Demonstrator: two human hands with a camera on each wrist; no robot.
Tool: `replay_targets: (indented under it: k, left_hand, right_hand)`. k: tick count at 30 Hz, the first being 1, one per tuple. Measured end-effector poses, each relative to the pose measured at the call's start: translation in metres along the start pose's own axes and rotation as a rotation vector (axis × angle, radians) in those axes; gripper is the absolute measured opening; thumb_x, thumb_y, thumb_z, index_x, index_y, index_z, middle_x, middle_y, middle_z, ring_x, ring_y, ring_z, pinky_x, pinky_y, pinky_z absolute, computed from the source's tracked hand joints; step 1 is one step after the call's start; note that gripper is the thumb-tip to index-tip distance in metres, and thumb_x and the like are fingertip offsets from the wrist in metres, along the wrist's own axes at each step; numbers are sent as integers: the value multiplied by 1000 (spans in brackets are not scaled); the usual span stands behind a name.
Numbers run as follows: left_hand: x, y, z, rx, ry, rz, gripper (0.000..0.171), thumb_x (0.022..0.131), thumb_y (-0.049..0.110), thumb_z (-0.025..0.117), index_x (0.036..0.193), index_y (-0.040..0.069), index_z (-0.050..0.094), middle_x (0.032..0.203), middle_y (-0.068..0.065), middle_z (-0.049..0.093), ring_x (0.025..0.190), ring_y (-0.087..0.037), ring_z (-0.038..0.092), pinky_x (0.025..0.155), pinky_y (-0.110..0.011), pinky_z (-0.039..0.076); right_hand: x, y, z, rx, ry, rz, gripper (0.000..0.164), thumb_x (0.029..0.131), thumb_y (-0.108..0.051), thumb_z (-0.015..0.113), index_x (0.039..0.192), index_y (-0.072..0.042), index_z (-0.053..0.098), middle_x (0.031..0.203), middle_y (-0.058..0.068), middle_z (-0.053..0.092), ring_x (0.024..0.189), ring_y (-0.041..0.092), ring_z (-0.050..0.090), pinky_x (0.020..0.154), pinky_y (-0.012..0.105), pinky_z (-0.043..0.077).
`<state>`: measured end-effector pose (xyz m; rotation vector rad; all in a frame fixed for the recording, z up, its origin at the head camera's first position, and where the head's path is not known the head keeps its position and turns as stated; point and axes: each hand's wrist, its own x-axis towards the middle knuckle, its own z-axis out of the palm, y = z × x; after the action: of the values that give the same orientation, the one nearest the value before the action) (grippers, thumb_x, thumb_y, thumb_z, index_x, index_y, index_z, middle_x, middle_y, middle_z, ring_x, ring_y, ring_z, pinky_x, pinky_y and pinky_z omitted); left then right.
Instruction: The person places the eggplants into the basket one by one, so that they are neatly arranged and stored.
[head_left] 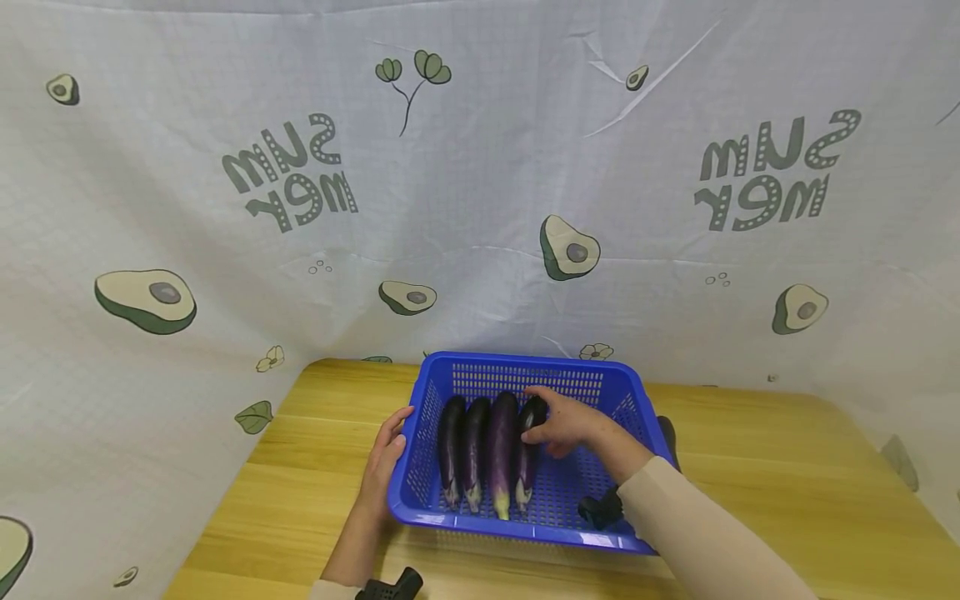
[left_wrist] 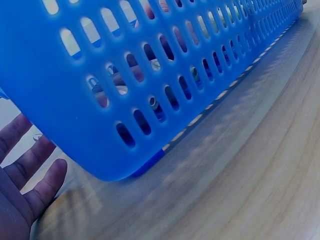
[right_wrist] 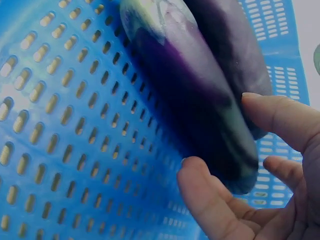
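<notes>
Several dark purple eggplants lie side by side in the blue plastic basket [head_left: 577, 533], their stem ends toward me. The rightmost eggplant [head_left: 527, 467] has my right hand [head_left: 566, 422] at its far end. In the right wrist view, the thumb and fingers of that hand spread around the tip of this eggplant [right_wrist: 200, 100], without closing firmly on it. Another eggplant [right_wrist: 230, 40] lies right beside it. My left hand [head_left: 384, 467] is at the basket's left side, its fingers extended along the outer wall [left_wrist: 75, 110]; firm contact cannot be told.
The basket stands on a wooden table [head_left: 292, 492]. Behind hangs a pale cloth [head_left: 480, 183] printed with avocados and lettering. Past the basket's right wall, a dark elongated object [head_left: 667, 437] shows partly. Black wrist devices [head_left: 600, 510] sit near both wrists.
</notes>
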<state>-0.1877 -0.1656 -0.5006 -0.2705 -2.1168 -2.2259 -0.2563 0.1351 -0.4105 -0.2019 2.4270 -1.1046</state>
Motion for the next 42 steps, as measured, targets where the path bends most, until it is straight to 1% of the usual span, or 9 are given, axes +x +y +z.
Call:
replay_targets:
  k: [3,7,9,12,17,21,30,34,42]
  left_hand:
    - [0,-1,0,2,0,-2,50,106,27,34,155,18,34,159,-21,36,138,-50,43,104,-61,50]
    - [0,-1,0,7,-3,7,50,107,28,35,155,18,34,158,-21,37,137,-50,44,103,-60,51]
    - [1,-2,-1,12,-2,13,50,106,29,35,155,18,34,159,-21,36,138,-50,44,102,-60,51]
    - [1,-2,-1,19,-1,16,51,105,29,36,155,18,34,159,-21,35,138,-52,43,102,-61,51]
    - [1,-2,-1,26,1,14,51,105,29,36,155,19,34,159,-21,36,138,-52,43,102,-62,51]
    - [1,-1,0,19,3,14,51,106,28,35,155,18,34,159,-22,36,138,-51,43,102,-62,51]
    - [0,1,1,22,2,15,51,106,28,35,155,17,33,159,-22,35,138,-52,43,101,-62,51]
    - [0,1,1,14,0,14,50,106,28,35,155,16,34,159,-22,36,136,-50,46,101,-58,53]
    - [0,3,2,28,2,25,50,107,27,34,155,13,34,157,-23,37,132,-42,49,100,-46,54]
  right_hand:
    - [-5,-3,-7,-45,27,-8,87,87,-14,78,158,-11,29,138,37,53,69,28,72,64,40,62]
    - [-13,-9,-23,-139,109,-30,83,89,-25,76,158,-13,31,109,24,70,62,23,66,59,36,56]
    - [-20,-12,-32,-168,145,-49,83,90,-29,75,159,-14,31,93,14,70,61,21,63,59,34,53]
    - [-34,-15,-43,-183,189,-85,82,91,-34,74,158,-13,32,90,13,69,68,19,65,63,32,52]
    - [-65,-6,-62,-89,220,-137,79,95,-33,70,158,-9,30,116,25,65,93,28,68,76,39,60]
    - [-92,9,-78,-22,237,-105,80,99,-38,65,160,-7,24,129,33,57,109,37,67,89,52,60]
    - [-137,62,-102,-16,331,-41,80,105,-42,53,162,-2,15,139,41,51,111,44,68,89,51,60]
    - [-143,89,-100,10,328,7,81,105,-44,51,160,2,14,141,41,51,114,45,68,87,45,61]
    - [-131,129,-89,-13,289,145,83,105,-45,52,159,6,13,138,43,51,113,47,66,90,52,59]
